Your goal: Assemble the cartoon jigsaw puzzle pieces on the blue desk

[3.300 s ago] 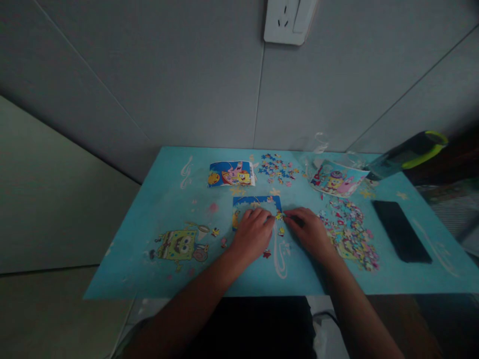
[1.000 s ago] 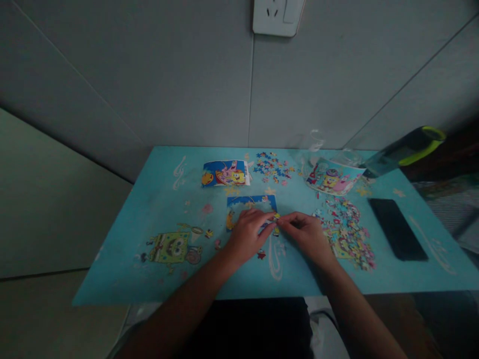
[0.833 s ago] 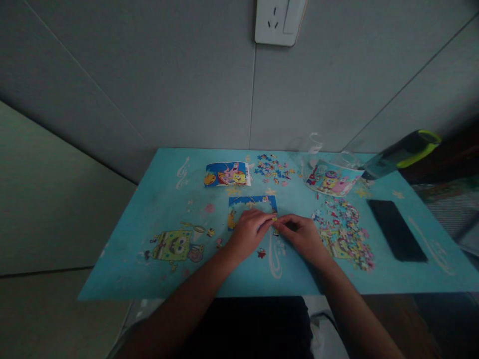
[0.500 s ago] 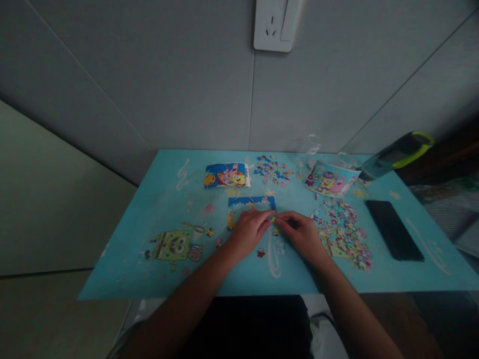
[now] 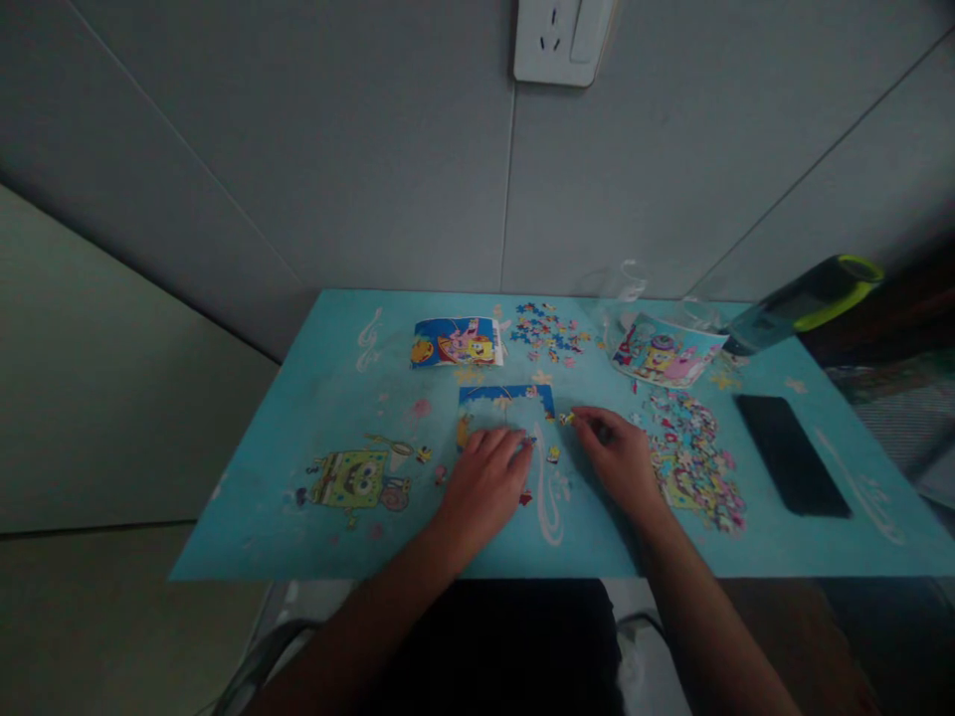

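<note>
Right hand [image 5: 618, 459] is pinching a small puzzle piece [image 5: 568, 419] just right of the part-built puzzle [image 5: 507, 408]; left hand [image 5: 483, 479] is resting flat on it, holding nothing.

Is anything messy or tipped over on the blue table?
Yes. The cartoon cup lies on its side at the back right, and a big heap of puzzle pieces is spread loose in front of it. The green-rimmed bottle beside it lies tipped over too. Nothing looks broken.
</note>
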The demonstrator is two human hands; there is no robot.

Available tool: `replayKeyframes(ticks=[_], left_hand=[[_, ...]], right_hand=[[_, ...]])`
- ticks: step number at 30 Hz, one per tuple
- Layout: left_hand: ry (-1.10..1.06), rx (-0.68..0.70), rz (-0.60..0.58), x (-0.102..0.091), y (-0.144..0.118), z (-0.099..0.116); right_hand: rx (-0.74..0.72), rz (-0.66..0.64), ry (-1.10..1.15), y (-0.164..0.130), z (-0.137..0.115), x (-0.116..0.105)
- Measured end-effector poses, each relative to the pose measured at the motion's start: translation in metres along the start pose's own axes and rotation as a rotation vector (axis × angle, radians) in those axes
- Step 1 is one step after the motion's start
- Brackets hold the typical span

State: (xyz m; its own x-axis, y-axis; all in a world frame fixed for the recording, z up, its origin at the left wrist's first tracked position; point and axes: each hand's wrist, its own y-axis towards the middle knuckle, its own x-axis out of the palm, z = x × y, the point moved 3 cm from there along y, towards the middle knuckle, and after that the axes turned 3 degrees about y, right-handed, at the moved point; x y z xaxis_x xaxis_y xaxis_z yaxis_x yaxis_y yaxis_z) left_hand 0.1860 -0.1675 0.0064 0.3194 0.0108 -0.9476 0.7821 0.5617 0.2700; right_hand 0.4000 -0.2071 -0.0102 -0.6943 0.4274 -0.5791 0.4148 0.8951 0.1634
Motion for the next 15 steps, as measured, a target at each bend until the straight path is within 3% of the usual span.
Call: replayKeyframes(ticks=[6, 10, 15], left_hand=[[0.017, 0.044, -0.027, 0.006, -0.029, 0.027], [-0.081, 0.153, -0.004, -0.009, -0.051, 0.043], [-0.124, 0.198, 0.047, -0.025, -0.077, 0.050]], right_hand=[[-0.025, -0.084, -0.021, -0.021, -0.008, -0.007], [-0.052, -0.196, -0.044, -0.047, -0.007, -0.014], [-0.076, -0.197, -0.157, -0.057, 0.005, -0.020]])
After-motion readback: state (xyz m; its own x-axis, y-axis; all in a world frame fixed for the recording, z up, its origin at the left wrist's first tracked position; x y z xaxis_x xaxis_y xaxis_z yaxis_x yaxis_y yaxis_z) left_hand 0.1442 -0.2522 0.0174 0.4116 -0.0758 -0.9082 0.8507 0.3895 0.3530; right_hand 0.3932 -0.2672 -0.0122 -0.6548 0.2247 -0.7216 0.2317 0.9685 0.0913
